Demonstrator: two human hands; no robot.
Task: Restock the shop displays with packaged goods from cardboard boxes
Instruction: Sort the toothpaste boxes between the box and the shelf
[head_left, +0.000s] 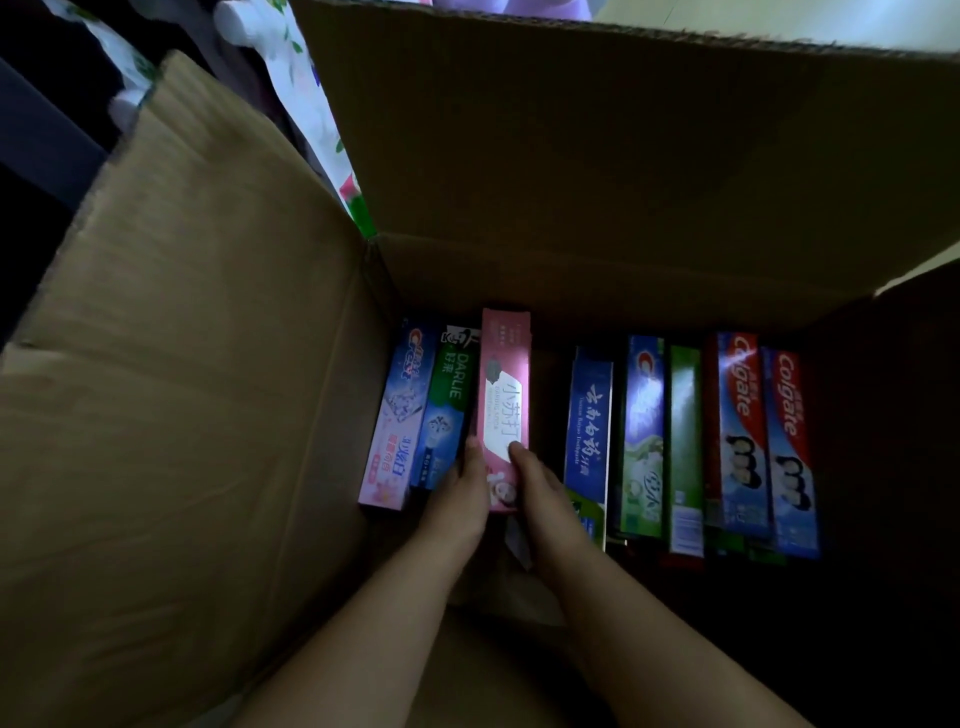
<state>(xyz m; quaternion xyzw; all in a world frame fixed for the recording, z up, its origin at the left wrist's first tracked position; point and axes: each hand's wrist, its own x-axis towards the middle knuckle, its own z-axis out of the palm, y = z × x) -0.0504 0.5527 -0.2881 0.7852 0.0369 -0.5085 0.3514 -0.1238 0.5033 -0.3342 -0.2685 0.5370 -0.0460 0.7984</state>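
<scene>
An open cardboard box (571, 280) holds a row of toothpaste cartons lying side by side. A pink toothpaste carton (506, 379) sticks up above the others near the left of the row. My left hand (462, 493) grips its left side and my right hand (540, 488) grips its right side at the near end. To its left lie a blue-and-pink Crest carton (400, 415) and a green Darlie carton (447, 405). To the right are a blue carton (589, 431), a Crest carton (644, 431), a green carton (685, 447) and two Colgate cartons (763, 436).
The box's left flap (182, 389) and far flap (597, 130) stand open around the opening. Flower-patterned white packaging (311, 104) shows behind the box at the upper left. A dark gap lies in the row just right of the pink carton.
</scene>
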